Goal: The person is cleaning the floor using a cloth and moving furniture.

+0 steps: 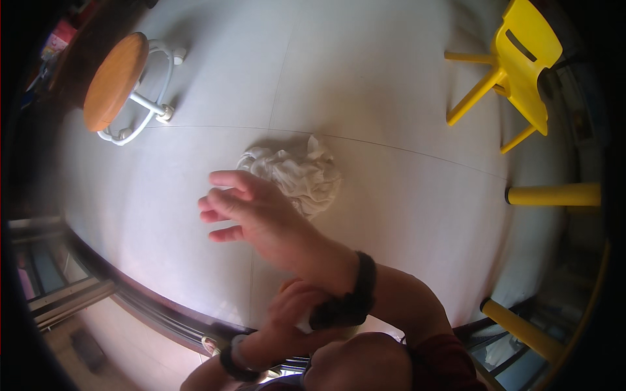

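Note:
My right hand [251, 212] reaches across to the left, fingers loosely bent and apart, with nothing in it. A black wristband [366, 280] circles my right wrist, with a dark bulky part on its underside. My left hand [297, 319] is closed at that dark part, its fingers and thumb on either side of it; the exact grip is partly hidden. My left wrist wears a black band [236, 365] and a pale one. Just beyond my right hand, a crumpled whitish cloth [303, 173] lies in a heap on the pale floor [365, 85].
A round wooden stool [117, 81] with a white wheeled base stands at the far left. At the far right is a yellow chair [521, 65]. Yellow legs [554, 195] stick in from the right edge. A dark sliding-door track [156, 309] runs along the lower left.

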Tool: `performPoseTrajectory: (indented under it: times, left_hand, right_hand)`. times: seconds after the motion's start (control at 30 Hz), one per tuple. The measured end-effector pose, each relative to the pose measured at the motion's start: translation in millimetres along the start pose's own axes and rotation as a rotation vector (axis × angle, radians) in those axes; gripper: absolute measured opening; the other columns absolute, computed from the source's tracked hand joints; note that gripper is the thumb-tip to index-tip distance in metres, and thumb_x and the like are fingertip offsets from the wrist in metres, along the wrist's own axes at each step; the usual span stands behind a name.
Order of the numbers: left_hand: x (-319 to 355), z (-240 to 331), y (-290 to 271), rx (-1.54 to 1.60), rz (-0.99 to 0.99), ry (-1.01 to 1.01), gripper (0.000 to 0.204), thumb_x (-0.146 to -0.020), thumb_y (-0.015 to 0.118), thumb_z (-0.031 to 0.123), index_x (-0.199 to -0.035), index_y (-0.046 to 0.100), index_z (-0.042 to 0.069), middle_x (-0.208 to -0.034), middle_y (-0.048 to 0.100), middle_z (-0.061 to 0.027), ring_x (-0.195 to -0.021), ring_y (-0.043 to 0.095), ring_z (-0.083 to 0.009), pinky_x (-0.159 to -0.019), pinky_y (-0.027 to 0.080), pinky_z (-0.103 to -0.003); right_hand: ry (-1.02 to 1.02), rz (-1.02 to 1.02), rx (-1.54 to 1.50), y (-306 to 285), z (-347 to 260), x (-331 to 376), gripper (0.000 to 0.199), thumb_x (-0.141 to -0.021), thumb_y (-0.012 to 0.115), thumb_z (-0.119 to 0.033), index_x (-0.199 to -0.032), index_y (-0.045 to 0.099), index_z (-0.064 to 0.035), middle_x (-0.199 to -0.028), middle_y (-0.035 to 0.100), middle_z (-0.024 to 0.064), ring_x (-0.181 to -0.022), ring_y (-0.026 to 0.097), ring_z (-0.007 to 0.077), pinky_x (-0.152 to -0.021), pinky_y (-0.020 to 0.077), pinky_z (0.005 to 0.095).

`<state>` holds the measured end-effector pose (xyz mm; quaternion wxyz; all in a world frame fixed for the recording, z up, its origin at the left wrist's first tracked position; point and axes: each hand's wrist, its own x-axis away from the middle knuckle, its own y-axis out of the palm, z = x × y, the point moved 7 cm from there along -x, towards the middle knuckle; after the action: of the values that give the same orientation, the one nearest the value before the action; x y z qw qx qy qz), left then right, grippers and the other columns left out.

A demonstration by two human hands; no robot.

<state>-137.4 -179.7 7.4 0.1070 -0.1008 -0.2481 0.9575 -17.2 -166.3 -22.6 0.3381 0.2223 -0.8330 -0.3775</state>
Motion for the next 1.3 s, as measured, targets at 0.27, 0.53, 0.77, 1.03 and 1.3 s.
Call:
performPoseTrajectory:
  times: [0.27, 0.53, 0.77, 1.03, 1.3]
  left_hand:
    - [-3, -39, 9, 1.023, -0.562, -0.691, 0.043, -0.095, 0.049, 0.021, -0.131, 0.041, -0.002, -0.116, 0.057, -0.0128, -0.111, 0.053, -0.0183, -0.097, 0.041, -0.031]
    - [-12, -24, 29, 1.195, -0.802, -0.584, 0.043, -0.093, 0.054, 0.017, -0.131, 0.044, 0.001, -0.123, 0.054, -0.0085, -0.114, 0.049, -0.0148, -0.099, 0.037, -0.031]
    - [-25, -19, 11, 1.010, -0.789, -0.502, 0.023, -0.087, 0.057, -0.001, -0.110, 0.060, -0.002, -0.102, 0.062, -0.0080, -0.096, 0.058, -0.0129, -0.083, 0.046, -0.026]
    - [-90, 3, -12, 0.361, -0.829, -0.300, 0.008, -0.081, 0.060, 0.006, -0.083, 0.061, -0.002, -0.078, 0.064, -0.0135, -0.077, 0.063, -0.0240, -0.072, 0.049, -0.031]
    - [-122, 82, -35, -0.261, -0.465, 0.283, 0.012, -0.071, 0.064, 0.008, -0.071, 0.053, 0.005, -0.067, 0.048, -0.0070, -0.060, 0.055, -0.0238, -0.053, 0.045, -0.033]
  right_hand:
    - [-0.565, -0.682, 1.002, 107, 23, 71, 0.025, -0.075, 0.063, -0.009, -0.093, 0.050, 0.0035, -0.087, 0.059, 0.0204, -0.074, 0.062, 0.0335, -0.063, 0.0507, 0.0400]
    - [-0.490, -0.955, 1.081, 125, 69, 110, 0.023, -0.072, 0.062, -0.010, -0.087, 0.056, 0.0056, -0.077, 0.061, 0.0180, -0.072, 0.064, 0.0324, -0.063, 0.0510, 0.0398]
    - [-0.394, -1.053, 1.201, 125, 87, 128, 0.021, -0.072, 0.061, -0.010, -0.086, 0.058, 0.0049, -0.076, 0.061, 0.0179, -0.071, 0.063, 0.0321, -0.063, 0.0508, 0.0400]
    - [-0.182, -1.243, 1.322, 112, 118, 136, 0.018, -0.073, 0.060, -0.009, -0.085, 0.059, 0.0041, -0.074, 0.060, 0.0179, -0.070, 0.063, 0.0319, -0.063, 0.0506, 0.0403]
    - [-0.010, -0.922, 1.195, 18, 139, 87, 0.012, -0.077, 0.060, -0.011, -0.078, 0.061, 0.0014, -0.074, 0.062, 0.0161, -0.072, 0.063, 0.0321, -0.063, 0.0476, 0.0415]
